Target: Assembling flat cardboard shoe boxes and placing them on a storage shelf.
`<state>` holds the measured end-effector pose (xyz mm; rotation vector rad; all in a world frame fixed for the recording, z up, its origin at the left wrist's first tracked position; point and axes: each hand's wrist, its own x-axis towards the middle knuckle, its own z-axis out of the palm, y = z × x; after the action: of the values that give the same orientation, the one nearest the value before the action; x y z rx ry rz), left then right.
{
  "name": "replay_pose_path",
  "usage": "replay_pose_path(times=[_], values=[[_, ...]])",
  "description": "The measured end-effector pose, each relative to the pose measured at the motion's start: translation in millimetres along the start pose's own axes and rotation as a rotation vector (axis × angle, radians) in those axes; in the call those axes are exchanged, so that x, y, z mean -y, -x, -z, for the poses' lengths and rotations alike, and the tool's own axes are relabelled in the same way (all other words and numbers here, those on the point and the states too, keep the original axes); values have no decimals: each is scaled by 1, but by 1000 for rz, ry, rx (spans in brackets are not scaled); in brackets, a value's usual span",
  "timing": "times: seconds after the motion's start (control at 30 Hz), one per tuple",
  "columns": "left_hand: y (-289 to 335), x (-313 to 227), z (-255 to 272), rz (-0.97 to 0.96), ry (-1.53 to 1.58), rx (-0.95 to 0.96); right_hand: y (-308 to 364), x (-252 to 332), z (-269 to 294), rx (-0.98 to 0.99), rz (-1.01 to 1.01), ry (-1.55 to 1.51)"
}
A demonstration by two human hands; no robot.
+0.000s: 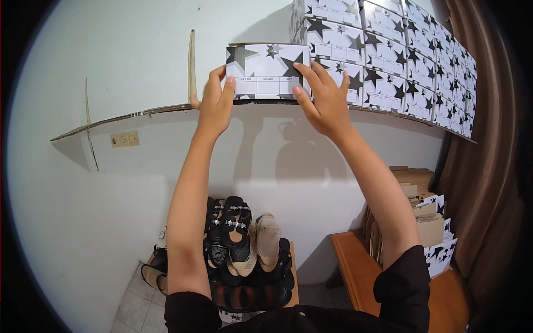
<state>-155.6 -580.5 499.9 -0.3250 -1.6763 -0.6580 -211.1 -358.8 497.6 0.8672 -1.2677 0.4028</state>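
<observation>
A white shoe box (261, 69) printed with black and grey stars is at the shelf's front edge, in front of me. My left hand (215, 97) grips its left end, the thumb on the front face and the fingers around the side. My right hand (325, 97) grips the right end, with thumb and index fingertip on the front face and the other fingers spread toward the neighbouring boxes. Directly to the right rises a stack of matching star-printed boxes (383, 55). Both arms are raised and stretched forward.
The wall shelf (150, 111) runs left, past a thin upright bracket (192, 66). Below, several shoes (239, 238) are piled on a small table. Flattened cardboard (430, 227) stands on a wooden bench (355, 266) at right, beside a brown curtain (499, 183). Wall sockets (123, 139) sit under the shelf.
</observation>
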Motion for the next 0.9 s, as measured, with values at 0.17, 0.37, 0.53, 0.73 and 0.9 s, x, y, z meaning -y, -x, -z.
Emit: replay_pose_path(times=[0.17,0.37,0.53,0.73,0.9], values=[[-9,24,-11,-99,-352,-151,5,-16,-20,-11,28,86],[-28,17,-9,-74,-544,-114,0,-9,-36,-190,78,300],[-42,5,-12,10,-680,-2,-16,-10,-28,61,-10,263],[-39,14,-8,-95,-727,-33,-51,-5,-15,429,-101,283],[-14,24,-20,-250,-594,-304,-63,-82,1,-198,333,314]])
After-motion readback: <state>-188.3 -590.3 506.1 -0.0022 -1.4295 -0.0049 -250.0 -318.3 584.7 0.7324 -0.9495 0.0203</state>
